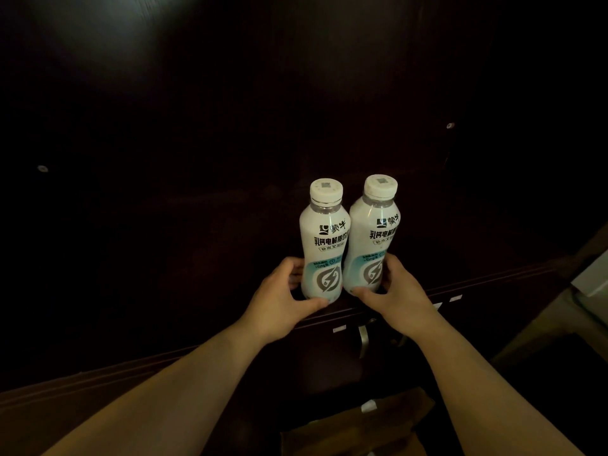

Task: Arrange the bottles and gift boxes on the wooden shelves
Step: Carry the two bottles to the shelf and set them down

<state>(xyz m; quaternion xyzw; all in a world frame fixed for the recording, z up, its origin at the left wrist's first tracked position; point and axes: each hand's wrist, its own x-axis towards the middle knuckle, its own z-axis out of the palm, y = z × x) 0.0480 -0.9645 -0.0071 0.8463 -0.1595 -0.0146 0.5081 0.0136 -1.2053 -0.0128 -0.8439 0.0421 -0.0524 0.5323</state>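
Note:
Two white drink bottles with white caps and grey lightning logos stand side by side, touching, on a dark wooden shelf. My left hand is wrapped around the base of the left bottle, thumb in front. My right hand grips the base of the right bottle, which leans slightly left. Both bottles are upright near the shelf's front edge. No gift boxes are in view.
The shelf's dark back panel rises behind the bottles. Below the front edge are cabinet doors with a metal handle. A brown cardboard box sits low in front of me. A pale object lies at the right edge.

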